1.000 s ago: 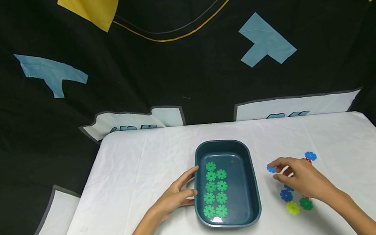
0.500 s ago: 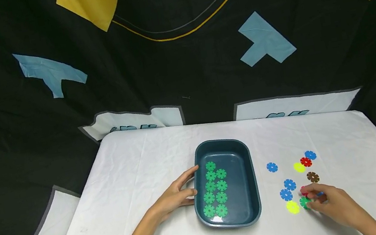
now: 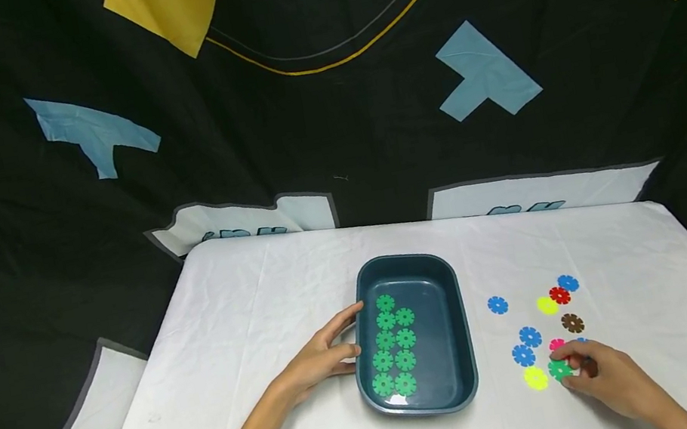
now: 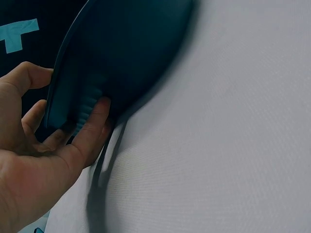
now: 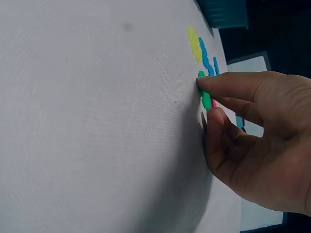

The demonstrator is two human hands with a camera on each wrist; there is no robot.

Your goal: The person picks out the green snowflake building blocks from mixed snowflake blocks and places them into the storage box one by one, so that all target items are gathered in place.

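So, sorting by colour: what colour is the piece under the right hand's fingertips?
Green, clearest in the head view.

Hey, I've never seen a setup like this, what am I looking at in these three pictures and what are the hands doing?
No machine here: a person works with two bare hands, wearing a camera on the head and one on each wrist. The wide picture is the head view, looking down at a table under a white cloth. On it stands a dark teal tray holding eight green toothed discs. To its right lie loose discs in blue, red, yellow, brown and pink. The left hand grips the tray's rim; the left wrist picture shows that up close. The right hand pinches a green disc that lies on the cloth, seen close in the right wrist picture.
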